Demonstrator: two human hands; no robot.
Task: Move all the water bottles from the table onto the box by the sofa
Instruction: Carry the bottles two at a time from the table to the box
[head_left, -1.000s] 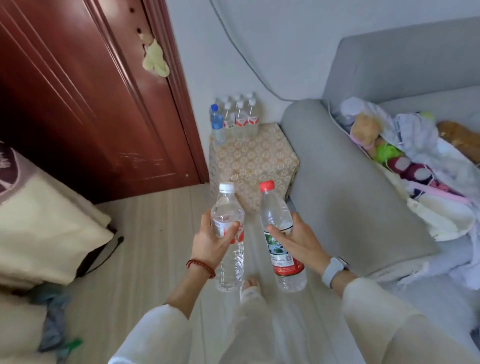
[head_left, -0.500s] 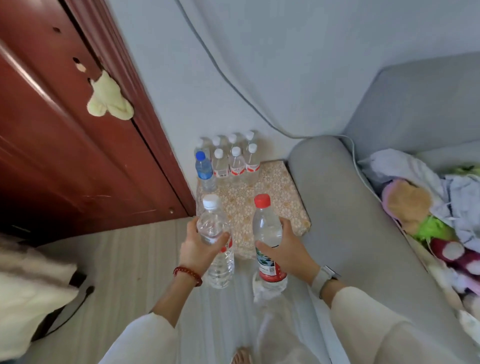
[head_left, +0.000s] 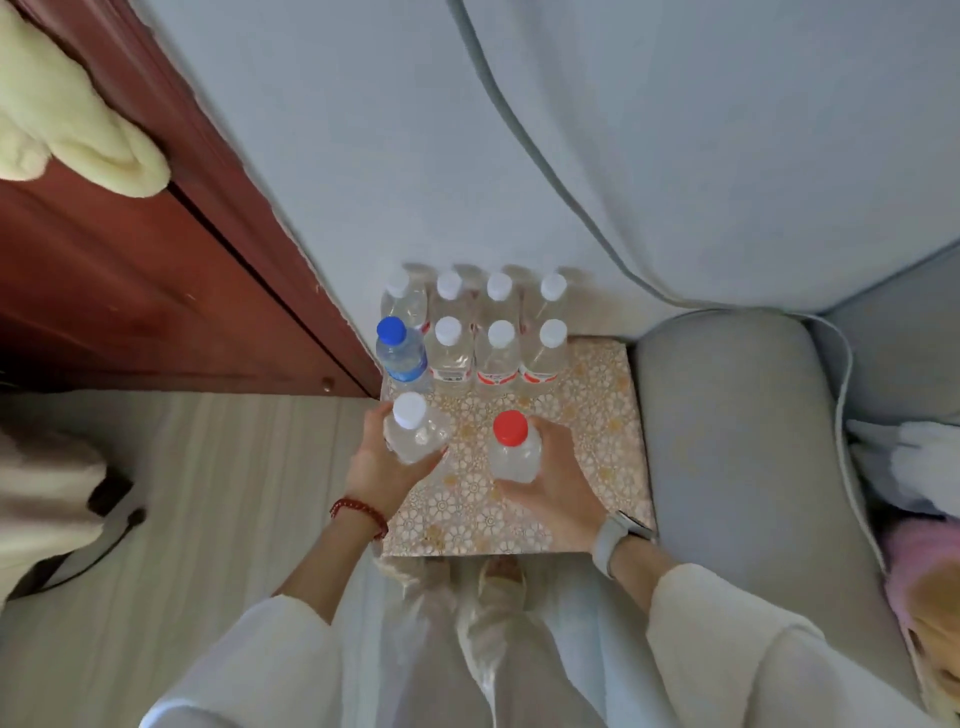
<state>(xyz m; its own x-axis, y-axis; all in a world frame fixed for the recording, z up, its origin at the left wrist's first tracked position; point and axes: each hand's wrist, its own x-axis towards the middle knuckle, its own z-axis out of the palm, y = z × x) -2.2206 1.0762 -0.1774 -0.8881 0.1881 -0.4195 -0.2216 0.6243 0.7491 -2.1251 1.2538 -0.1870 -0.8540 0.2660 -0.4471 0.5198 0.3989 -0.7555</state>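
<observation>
Clear bottles (head_left: 415, 434) in both hands; bases hidden, labels unreadable.

Colours over the box

My left hand (head_left: 382, 467) gripped a white-capped clear bottle (head_left: 415, 434), my right hand (head_left: 558, 480) a red-capped one (head_left: 514, 449); the box (head_left: 587, 415) wore gold-and-white flowers, and one blue-capped bottle (head_left: 400, 353) stood among white caps.

Soft, even daylight, faint shadows; slight motion blur throughout, and wide-angle bending of the wall (head_left: 363, 130) edges.
</observation>
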